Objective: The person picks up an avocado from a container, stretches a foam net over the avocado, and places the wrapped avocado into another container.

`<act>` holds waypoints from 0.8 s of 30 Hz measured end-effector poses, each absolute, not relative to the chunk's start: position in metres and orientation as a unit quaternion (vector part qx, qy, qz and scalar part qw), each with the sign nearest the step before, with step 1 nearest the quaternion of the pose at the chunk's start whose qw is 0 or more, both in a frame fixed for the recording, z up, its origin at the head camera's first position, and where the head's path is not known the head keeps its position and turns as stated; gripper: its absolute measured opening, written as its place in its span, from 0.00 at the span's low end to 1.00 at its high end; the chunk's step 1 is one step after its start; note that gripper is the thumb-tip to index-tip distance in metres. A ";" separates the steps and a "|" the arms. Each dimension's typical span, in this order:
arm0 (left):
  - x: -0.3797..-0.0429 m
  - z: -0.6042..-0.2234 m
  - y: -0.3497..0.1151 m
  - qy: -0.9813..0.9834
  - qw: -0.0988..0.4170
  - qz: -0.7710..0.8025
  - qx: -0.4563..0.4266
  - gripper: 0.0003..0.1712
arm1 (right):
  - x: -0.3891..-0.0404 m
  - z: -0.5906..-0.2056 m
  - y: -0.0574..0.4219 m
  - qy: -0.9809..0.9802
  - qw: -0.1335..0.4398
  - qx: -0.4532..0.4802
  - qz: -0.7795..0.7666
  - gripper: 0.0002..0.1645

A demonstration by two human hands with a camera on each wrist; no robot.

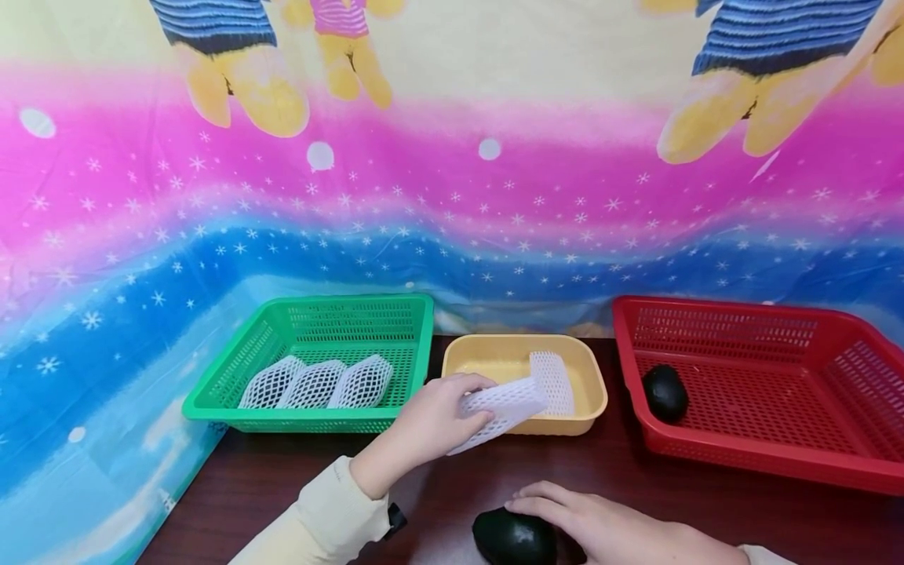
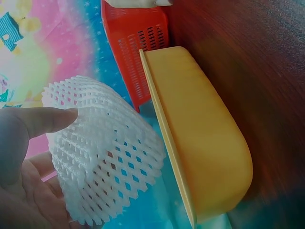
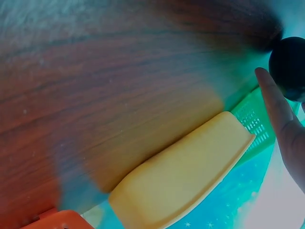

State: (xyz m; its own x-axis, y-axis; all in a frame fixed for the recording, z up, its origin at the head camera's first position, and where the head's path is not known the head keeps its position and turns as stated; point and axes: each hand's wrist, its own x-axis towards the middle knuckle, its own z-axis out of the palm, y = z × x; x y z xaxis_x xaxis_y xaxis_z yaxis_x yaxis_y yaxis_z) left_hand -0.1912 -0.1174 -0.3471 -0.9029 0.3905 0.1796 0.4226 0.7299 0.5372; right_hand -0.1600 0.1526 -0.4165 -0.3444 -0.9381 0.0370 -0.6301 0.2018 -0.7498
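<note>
Two hands work: the left hand (image 1: 438, 420) pinches a white foam net (image 1: 504, 404) near the yellow tub (image 1: 565, 426) — the right hand (image 1: 600, 522) curves round a dark fruit (image 1: 519, 537) on the table (image 1: 236, 479). Sleeving seems in hand — next calls for spreading the net's mouth.

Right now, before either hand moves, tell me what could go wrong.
The dark avocado at the right hand is rounded and glossy, so it might slip or roll.
The foam net sleeve pinched by the left hand looks soft, so it could fold or tear.
In the head view it overlaps another sleeve in the yellow basin; they might snag, though contact is unclear.
</note>
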 end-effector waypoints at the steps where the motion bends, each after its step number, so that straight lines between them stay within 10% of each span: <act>1: -0.190 -0.347 -0.118 -0.930 0.025 -0.297 -0.217 0.18 | -0.160 -0.416 0.153 0.744 0.222 -0.527 -0.347 0.42; 8: -0.185 -0.345 -0.123 -0.924 0.014 -0.316 -0.215 0.18 | -0.158 -0.399 0.157 0.785 0.181 -0.497 -0.323 0.40; 24: -0.168 -0.340 -0.134 -0.904 0.029 -0.356 -0.235 0.18 | -0.173 -0.364 0.164 0.753 -0.151 -0.502 -0.397 0.25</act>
State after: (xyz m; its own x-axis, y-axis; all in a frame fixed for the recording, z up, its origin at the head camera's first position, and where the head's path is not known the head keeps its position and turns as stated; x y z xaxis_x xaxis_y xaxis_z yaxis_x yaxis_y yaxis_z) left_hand -0.1678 -0.1342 -0.3402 -0.8875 0.4048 0.2199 0.4461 0.6356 0.6301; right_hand -0.1730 0.1643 -0.3639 -0.4505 -0.6364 0.6262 -0.8761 0.1803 -0.4471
